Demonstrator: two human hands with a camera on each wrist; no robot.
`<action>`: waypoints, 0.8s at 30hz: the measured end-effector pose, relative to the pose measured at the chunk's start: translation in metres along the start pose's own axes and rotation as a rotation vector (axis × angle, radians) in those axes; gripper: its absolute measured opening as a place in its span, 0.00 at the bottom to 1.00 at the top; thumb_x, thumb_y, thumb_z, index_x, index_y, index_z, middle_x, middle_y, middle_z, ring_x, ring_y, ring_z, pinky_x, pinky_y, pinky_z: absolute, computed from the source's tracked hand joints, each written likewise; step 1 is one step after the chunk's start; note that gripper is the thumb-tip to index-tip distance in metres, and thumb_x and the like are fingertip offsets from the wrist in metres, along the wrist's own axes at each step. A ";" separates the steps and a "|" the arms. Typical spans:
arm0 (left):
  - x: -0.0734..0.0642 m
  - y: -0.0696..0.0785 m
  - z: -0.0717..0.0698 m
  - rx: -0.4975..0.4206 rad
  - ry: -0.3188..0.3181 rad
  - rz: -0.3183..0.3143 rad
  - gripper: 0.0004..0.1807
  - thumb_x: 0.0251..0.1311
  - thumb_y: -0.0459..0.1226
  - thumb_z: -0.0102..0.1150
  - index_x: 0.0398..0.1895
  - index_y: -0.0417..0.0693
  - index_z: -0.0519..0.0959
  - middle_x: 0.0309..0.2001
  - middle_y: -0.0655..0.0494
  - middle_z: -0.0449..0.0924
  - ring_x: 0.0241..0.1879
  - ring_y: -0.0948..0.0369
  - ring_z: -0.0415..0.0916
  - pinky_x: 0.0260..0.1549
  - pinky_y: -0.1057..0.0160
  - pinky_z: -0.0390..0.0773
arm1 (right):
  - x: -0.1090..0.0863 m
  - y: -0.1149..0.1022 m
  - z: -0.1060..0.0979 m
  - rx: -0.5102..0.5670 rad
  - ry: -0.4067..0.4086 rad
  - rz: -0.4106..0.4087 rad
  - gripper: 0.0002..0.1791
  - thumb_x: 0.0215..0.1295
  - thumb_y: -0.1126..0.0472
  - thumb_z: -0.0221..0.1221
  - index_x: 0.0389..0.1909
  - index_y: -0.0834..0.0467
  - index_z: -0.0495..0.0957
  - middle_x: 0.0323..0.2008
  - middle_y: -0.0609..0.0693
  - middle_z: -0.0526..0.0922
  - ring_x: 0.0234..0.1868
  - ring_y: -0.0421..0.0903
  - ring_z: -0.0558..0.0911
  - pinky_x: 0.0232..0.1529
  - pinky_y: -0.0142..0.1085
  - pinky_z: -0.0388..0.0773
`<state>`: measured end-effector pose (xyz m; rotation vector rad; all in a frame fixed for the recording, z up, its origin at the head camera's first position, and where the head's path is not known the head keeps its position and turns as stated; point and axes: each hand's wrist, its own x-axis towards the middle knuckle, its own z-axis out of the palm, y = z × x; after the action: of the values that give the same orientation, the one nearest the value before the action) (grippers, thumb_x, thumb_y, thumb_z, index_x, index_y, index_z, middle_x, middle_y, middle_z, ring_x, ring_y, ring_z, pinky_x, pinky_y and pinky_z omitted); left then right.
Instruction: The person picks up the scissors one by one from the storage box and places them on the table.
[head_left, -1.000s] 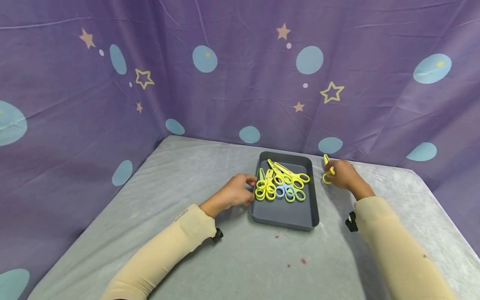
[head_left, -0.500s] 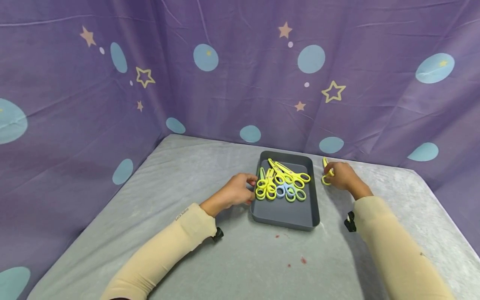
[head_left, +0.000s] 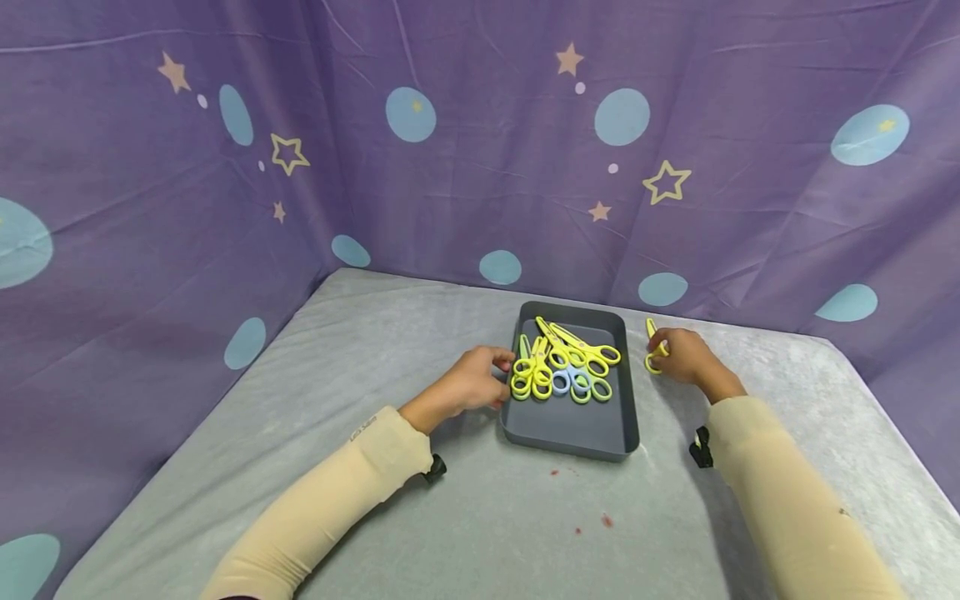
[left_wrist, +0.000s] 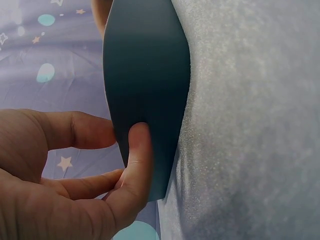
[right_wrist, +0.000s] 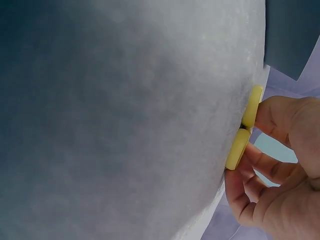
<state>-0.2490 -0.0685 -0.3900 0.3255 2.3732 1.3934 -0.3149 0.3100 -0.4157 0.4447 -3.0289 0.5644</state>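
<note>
In the head view, a dark grey tray holds several pairs of yellow scissors, plus green-handled ones and a blue-handled pair. My left hand grips the tray's left wall. In the left wrist view, one digit presses the outer face of the tray wall while other fingertips are at the rim. Right of the tray, my right hand pinches another pair of yellow scissors, blades pointing away from me. In the right wrist view, their two handle loops stand edge-on at the grey cloth, fingertips against them.
Grey cloth covers the table, with a few small red marks in front of the tray. A purple patterned curtain rises along the back and left edges, close behind the tray and the right hand.
My right hand has shifted the yellow scissors very slightly toward me, down to the cloth beside the tray. The left hand and the tray have stayed in place.
</note>
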 end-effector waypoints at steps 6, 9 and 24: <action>-0.001 0.000 -0.001 -0.002 0.000 0.000 0.39 0.55 0.19 0.58 0.74 0.37 0.68 0.58 0.44 0.72 0.30 0.56 0.80 0.34 0.56 0.87 | 0.000 -0.001 -0.001 0.001 -0.001 -0.012 0.12 0.58 0.66 0.65 0.41 0.68 0.82 0.30 0.60 0.82 0.35 0.58 0.78 0.42 0.56 0.75; -0.001 0.000 -0.001 0.001 0.002 0.004 0.39 0.55 0.19 0.58 0.74 0.36 0.68 0.58 0.44 0.73 0.30 0.56 0.80 0.33 0.56 0.87 | -0.001 -0.001 -0.001 0.000 -0.004 -0.017 0.12 0.59 0.66 0.64 0.42 0.68 0.82 0.28 0.59 0.82 0.36 0.59 0.79 0.43 0.56 0.75; -0.003 0.000 -0.001 0.000 -0.008 0.005 0.39 0.55 0.19 0.58 0.75 0.36 0.67 0.59 0.43 0.72 0.33 0.56 0.81 0.34 0.56 0.87 | -0.009 -0.007 -0.014 0.016 -0.070 -0.044 0.15 0.63 0.63 0.64 0.46 0.69 0.81 0.32 0.62 0.84 0.42 0.64 0.81 0.45 0.59 0.77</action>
<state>-0.2468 -0.0700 -0.3888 0.3363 2.3674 1.3914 -0.3045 0.3114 -0.4010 0.5417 -3.0735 0.5838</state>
